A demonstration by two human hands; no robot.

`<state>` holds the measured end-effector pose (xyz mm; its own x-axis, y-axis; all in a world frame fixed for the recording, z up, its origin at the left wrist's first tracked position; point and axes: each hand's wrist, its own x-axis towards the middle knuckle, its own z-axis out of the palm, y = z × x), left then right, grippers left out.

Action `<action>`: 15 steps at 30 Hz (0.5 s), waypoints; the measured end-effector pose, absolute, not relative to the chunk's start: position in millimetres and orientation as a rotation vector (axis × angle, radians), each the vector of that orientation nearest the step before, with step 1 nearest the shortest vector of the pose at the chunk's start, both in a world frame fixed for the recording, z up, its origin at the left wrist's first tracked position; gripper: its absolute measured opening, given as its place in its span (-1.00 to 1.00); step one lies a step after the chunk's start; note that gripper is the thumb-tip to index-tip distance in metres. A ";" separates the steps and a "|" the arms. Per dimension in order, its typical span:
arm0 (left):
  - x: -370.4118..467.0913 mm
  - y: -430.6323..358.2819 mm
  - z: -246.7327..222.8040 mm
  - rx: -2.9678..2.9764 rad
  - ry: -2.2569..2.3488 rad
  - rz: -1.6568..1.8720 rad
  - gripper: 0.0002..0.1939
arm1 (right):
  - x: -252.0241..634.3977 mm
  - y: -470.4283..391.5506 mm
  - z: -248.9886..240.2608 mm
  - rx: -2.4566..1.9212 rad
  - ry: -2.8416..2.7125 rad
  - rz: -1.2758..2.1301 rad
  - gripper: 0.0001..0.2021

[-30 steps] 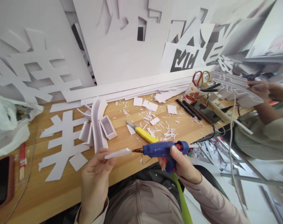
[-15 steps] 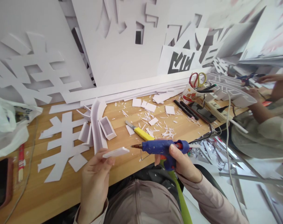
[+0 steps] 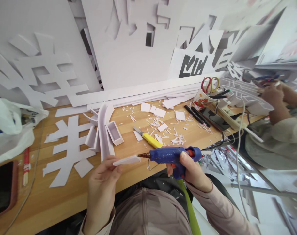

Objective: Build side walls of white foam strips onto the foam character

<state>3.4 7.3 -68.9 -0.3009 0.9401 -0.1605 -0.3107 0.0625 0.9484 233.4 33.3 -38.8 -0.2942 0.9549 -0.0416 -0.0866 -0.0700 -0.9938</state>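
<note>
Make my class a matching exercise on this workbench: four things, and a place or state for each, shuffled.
1. glue gun
2. scissors
3. knife
4. left hand

A. lying on the table
B. pinching a white strip
C. gripped by the right hand
D. in the cup

Pairs: 1-C, 2-D, 3-A, 4-B

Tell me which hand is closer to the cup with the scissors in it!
Right. The right hand, gripping the blue glue gun, is on the near side of the cup. The left hand, pinching a white strip, is well to its left.
</note>
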 end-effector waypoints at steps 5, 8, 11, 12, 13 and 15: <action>5.1 9.2 -66.5 0.739 1.265 1.471 -0.76 | 233.1 30.9 -39.1 -1.043 -1.278 1.494 -0.42; 6.1 9.8 -65.8 0.719 1.270 1.480 -0.76 | 234.6 29.8 -40.4 -1.056 -1.267 1.487 -0.41; 7.3 9.6 -65.5 0.689 1.270 1.485 -0.76 | 236.3 29.4 -41.6 -1.054 -1.257 1.489 -0.42; 7.7 9.5 -65.2 0.674 1.272 1.494 -0.75 | 236.6 29.4 -41.7 -1.049 -1.253 1.492 -0.42; 8.2 9.5 -64.7 0.657 1.275 1.508 -0.74 | 236.6 29.4 -41.7 -1.048 -1.248 1.495 -0.43; 9.1 9.6 -63.3 0.626 1.289 1.532 -0.71 | 236.2 29.5 -41.4 -1.051 -1.237 1.502 -0.44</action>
